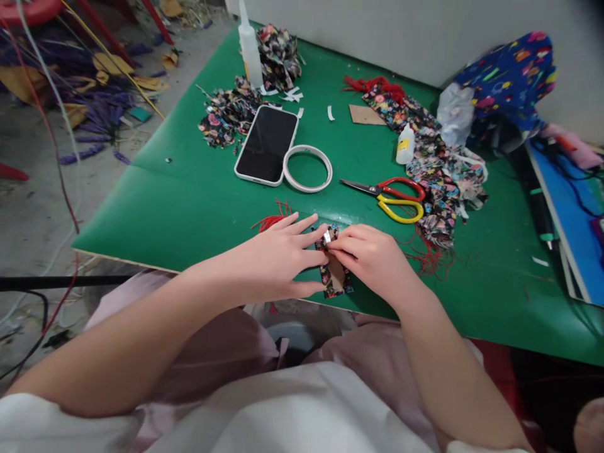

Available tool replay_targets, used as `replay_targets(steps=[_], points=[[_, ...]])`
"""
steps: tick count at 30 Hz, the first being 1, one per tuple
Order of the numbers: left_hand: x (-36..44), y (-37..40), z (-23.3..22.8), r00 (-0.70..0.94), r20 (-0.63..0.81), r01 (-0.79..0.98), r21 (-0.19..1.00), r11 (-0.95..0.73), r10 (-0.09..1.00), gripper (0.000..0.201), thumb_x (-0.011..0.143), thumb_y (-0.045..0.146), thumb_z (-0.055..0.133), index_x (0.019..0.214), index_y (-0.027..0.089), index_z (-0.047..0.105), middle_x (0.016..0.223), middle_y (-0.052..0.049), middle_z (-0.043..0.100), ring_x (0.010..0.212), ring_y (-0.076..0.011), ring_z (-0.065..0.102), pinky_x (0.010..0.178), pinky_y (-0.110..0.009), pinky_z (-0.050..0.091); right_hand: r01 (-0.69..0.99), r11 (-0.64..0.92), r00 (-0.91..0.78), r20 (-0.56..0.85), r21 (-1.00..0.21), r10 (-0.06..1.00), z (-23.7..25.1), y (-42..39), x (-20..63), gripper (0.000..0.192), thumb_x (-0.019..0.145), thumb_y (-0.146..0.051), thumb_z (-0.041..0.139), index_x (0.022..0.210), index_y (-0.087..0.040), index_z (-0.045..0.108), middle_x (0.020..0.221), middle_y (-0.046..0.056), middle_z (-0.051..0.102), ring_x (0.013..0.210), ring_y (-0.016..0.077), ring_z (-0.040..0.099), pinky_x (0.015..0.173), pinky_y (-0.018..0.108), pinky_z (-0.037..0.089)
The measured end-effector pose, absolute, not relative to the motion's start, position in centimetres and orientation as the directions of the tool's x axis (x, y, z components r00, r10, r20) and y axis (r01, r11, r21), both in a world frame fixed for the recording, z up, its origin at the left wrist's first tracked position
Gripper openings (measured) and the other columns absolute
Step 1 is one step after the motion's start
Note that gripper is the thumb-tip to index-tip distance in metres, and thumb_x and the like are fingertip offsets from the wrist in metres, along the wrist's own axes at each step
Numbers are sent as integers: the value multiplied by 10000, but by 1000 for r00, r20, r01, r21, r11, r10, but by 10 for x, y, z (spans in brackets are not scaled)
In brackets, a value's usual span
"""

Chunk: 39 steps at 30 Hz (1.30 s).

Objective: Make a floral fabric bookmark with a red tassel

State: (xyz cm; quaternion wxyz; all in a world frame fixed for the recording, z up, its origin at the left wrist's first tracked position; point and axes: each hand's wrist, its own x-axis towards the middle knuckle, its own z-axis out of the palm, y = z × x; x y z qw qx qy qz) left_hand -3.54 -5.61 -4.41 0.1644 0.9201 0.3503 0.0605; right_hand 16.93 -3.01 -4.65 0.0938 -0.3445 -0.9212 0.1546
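We laid our left hand (pixel 278 255) flat with fingers spread on the green table (pixel 189 189) near its front edge, steadying a small floral cloth piece (pixel 334 272). Our right hand (pixel 372 255) pinched its top edge. Farther right lay scissors (pixel 394 196).

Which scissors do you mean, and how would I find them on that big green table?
Start at the green table and find the black phone lying flat beside a white tape ring. Just right of that ring lie the metal scissors, blades pointing at it. One handle loop is red, the other yellow, unlike anything nearby.
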Motion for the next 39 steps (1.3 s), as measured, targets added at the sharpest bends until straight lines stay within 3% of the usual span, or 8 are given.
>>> replay_targets(steps=[26, 39], points=[[-35, -55, -41, 762, -48, 619, 350, -703, 646, 379, 845, 471, 458, 1088, 216, 598, 1396, -113, 400, 1338, -302, 261, 1085, -517, 230, 592, 752, -762, 104, -290, 640, -49, -31, 168, 184, 869, -199, 492, 857, -138, 666, 848, 65, 654, 837, 174, 574, 738, 292, 462], [-35, -55, -40, 760, -44, 622, 336, -707, 648, 386, 844, 461, 460, 1104, 211, 599, 1370, -130, 427, 1338, -318, 251, 1087, -523, 220, 580, 720, -740, 121, -381, 661, -50, -28, 169, 170, 849, -204, 526, 870, -146, 684, 851, 49, 657, 825, 165, 588, 746, 280, 465]])
